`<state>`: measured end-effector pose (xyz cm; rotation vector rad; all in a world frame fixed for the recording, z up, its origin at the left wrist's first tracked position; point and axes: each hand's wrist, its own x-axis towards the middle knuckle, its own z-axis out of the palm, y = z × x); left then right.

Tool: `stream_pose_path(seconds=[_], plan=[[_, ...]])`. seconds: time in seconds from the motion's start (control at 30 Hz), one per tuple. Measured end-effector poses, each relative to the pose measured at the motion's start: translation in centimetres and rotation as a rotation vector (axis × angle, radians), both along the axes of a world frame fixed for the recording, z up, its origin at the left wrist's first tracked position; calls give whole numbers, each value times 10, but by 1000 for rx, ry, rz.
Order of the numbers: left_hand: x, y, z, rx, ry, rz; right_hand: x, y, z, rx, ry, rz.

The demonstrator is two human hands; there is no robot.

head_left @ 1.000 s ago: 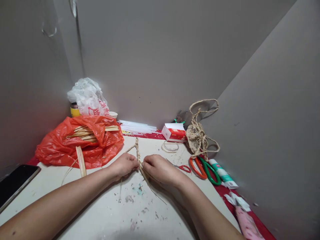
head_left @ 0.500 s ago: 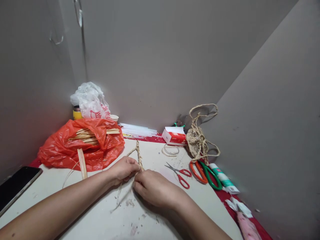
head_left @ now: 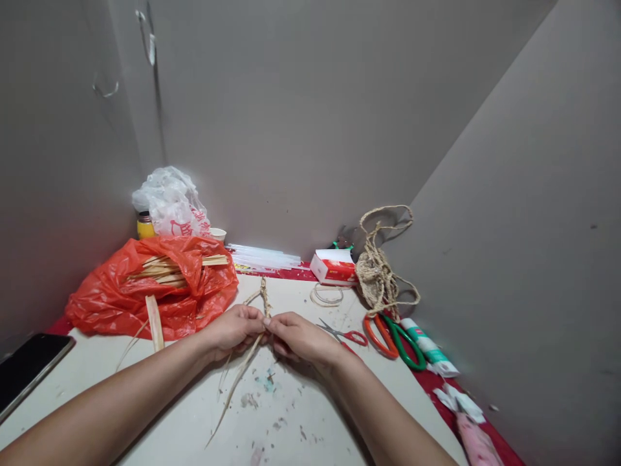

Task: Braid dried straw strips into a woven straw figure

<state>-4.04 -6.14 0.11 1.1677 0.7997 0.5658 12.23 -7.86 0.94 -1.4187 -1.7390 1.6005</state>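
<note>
A thin braided straw cord (head_left: 264, 296) runs away from my fingers toward the back of the white board (head_left: 301, 414). My left hand (head_left: 237, 330) pinches the cord's near end from the left. Fingertips of my right hand (head_left: 298, 338) press on the same spot, closed on the cord and almost touching the left fingers. Loose straw strands (head_left: 237, 382) hang from the pinch down toward the front left. Just right of my right hand lie red-handled scissors (head_left: 347, 334), partly covered by it.
On the left are a red plastic bag (head_left: 116, 285) of dry straw strips and a phone (head_left: 33, 369). To the right sit a coiled braided rope (head_left: 378, 278), orange and green scissor handles (head_left: 407, 343), and a tube (head_left: 431, 349). A red-white box (head_left: 334, 266) stands behind.
My right hand has turned and moved slightly up and left, bringing its fingertips against the left ones. A longer strand now trails below. The whole view has shifted a little.
</note>
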Motion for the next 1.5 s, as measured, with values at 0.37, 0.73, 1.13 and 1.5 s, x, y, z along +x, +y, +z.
stream_pose_path(seconds=[0.37, 0.73, 1.13, 1.5], plan=[[-2, 6, -7, 467, 262, 10, 6, 6, -6, -197, 199, -52], [-1, -10, 6, 115, 275, -107, -11, 1, -6, -320, 360, -246], [3, -19, 9, 95, 379, -106, -17, 2, -8, -387, 372, -282], [7, -6, -12, 180, 248, 106, -2, -1, -22, -428, 501, -121]])
